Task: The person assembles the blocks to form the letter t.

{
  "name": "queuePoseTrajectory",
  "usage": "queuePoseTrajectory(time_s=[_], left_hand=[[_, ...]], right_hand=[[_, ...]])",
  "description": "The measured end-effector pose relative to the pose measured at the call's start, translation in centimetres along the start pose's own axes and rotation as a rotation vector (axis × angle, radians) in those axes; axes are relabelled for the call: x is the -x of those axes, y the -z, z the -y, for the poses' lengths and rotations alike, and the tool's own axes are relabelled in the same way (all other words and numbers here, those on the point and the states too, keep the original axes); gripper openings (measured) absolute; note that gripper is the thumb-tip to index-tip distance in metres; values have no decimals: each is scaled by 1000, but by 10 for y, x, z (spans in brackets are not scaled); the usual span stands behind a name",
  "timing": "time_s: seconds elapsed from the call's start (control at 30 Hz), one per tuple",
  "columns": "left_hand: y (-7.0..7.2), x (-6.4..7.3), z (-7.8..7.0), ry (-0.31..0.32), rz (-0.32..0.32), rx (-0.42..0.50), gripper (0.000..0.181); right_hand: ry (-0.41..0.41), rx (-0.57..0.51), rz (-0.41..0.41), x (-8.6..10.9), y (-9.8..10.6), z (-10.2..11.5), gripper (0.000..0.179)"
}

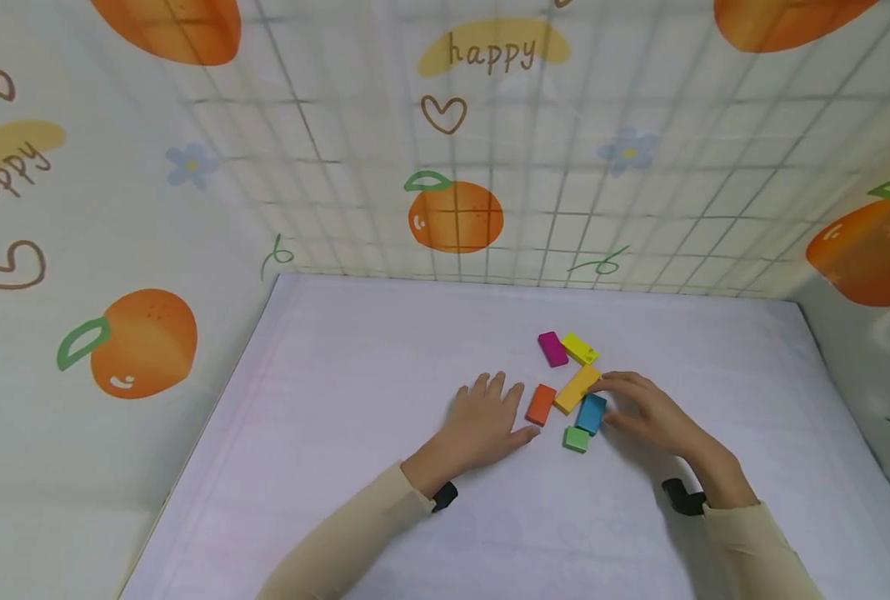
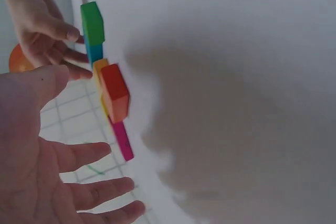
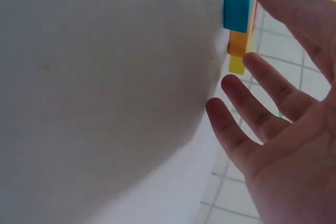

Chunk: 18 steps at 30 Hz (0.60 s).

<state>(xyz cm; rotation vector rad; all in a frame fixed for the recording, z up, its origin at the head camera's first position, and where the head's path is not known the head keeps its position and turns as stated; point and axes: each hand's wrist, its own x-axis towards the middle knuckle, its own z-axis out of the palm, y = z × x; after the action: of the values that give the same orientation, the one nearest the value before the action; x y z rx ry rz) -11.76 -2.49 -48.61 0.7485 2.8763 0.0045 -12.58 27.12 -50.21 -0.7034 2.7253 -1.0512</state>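
Observation:
Several coloured blocks lie close together on the white table: a magenta block (image 1: 553, 349), a yellow block (image 1: 580, 349), a longer amber block (image 1: 577, 389), a red-orange block (image 1: 541, 405), a blue block (image 1: 591, 414) and a small green block (image 1: 576, 439). My left hand (image 1: 482, 425) is palm down with spread fingers, just left of the red-orange block, holding nothing. On the other side, my right hand (image 1: 651, 417) hovers beside the amber and blue blocks with loosely bent fingers. In the right wrist view its fingertips (image 3: 252, 60) are near the amber block; whether they touch it I cannot tell.
The white tabletop (image 1: 355, 358) spreads around the blocks. A grid-patterned backdrop (image 1: 340, 208) with printed oranges rises behind its far edge, and printed walls stand at left and right. A dark band piece (image 1: 685, 497) shows at the right wrist.

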Motion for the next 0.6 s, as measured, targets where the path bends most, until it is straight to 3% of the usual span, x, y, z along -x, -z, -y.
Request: queuePoseTrajectory(time_s=[0.27,0.6], left_hand=[[-6,-15,-16,-14,-38,6,70],[-4,-24,-31,49,-19,7,66]], right_hand=[[21,3,36,-7,-1,-1,42],[28,42,66,-9,-3,-5,40]])
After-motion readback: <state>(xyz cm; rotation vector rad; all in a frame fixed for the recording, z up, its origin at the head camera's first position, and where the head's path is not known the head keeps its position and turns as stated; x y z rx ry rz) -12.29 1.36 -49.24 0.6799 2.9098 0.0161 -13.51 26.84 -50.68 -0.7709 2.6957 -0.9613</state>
